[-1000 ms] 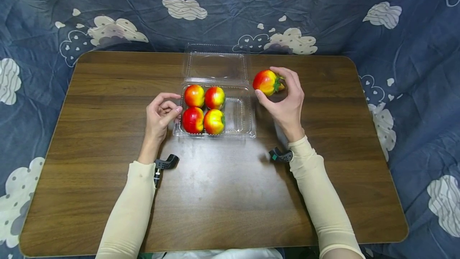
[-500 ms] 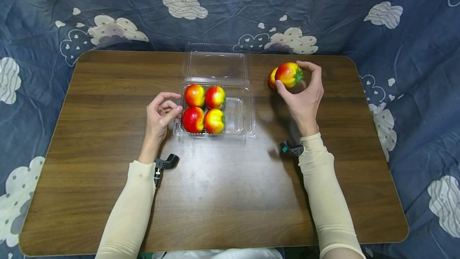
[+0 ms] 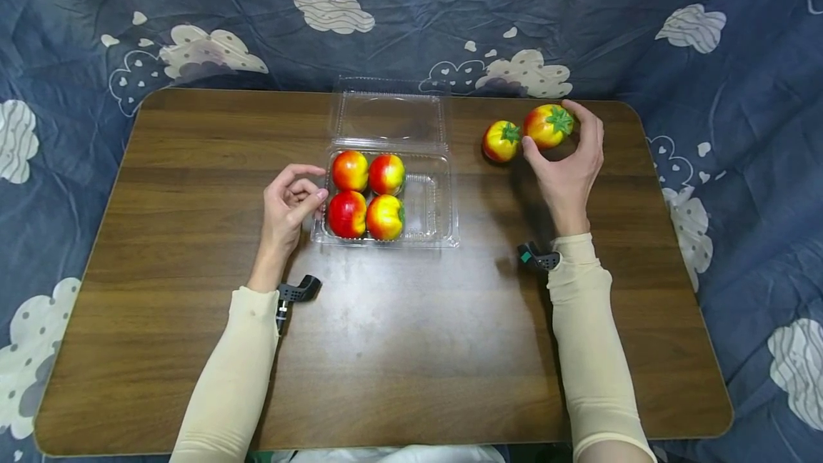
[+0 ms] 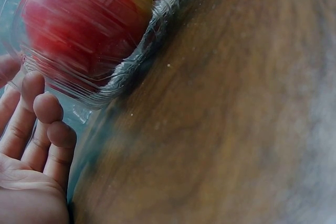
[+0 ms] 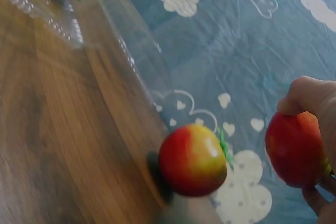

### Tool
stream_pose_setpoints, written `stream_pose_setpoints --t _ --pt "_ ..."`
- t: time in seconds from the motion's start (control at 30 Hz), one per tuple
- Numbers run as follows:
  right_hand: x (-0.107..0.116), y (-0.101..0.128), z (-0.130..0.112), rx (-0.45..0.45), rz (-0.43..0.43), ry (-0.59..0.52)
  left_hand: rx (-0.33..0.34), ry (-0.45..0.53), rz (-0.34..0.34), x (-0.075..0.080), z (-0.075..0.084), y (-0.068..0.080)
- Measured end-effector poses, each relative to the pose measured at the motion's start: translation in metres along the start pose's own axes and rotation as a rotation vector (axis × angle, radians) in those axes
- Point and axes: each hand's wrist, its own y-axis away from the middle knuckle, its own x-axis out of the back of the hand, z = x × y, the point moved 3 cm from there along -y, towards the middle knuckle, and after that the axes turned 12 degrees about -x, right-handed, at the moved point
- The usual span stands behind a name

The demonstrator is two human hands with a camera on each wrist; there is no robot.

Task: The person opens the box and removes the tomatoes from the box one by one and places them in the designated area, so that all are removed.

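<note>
A clear plastic clamshell box point(image 3: 429, 200) lies open at the table's middle, holding several red-yellow apples point(image 3: 366, 193) in its left part. My left hand point(image 3: 291, 200) rests beside the box's left edge, fingers loosely curled, touching the plastic point(image 4: 79, 90). My right hand point(image 3: 566, 156) grips a red-yellow apple point(image 3: 548, 126) with a green calyx near the table's far right edge; the wrist view shows the same apple point(image 5: 295, 149) under my thumb. Another apple point(image 3: 501, 141) sits on the table just left of it, also seen as a free apple point(image 5: 193, 160).
The wooden table point(image 3: 398, 349) stands on a blue cloth with cloud prints point(image 3: 579, 13). The box's lid point(image 3: 387, 117) lies flat behind its tray. The tray's right part holds nothing.
My right hand carried the apple from beside the box rightward and away to the far right, next to the loose apple. The left hand stayed put.
</note>
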Motion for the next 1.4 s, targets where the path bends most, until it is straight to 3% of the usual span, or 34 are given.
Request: stream_pose_setpoints --t 0.1,0.33,0.67,1.4 --pt "0.003 -0.009 0.019 -0.031 0.017 0.033 -0.003 -0.014 -0.006 0.0 0.0 -0.001" --pt "0.013 -0.029 0.069 -0.222 0.002 0.107 0.003 -0.006 -0.003 -0.001 0.0 -0.002" --pt "0.022 -0.03 0.095 -0.352 0.024 0.157 0.027 0.011 -0.01 -0.001 0.001 0.004" --pt "0.012 -0.037 0.114 -0.355 -0.121 0.281 -0.009 -0.008 -0.019 0.001 0.0 0.001"
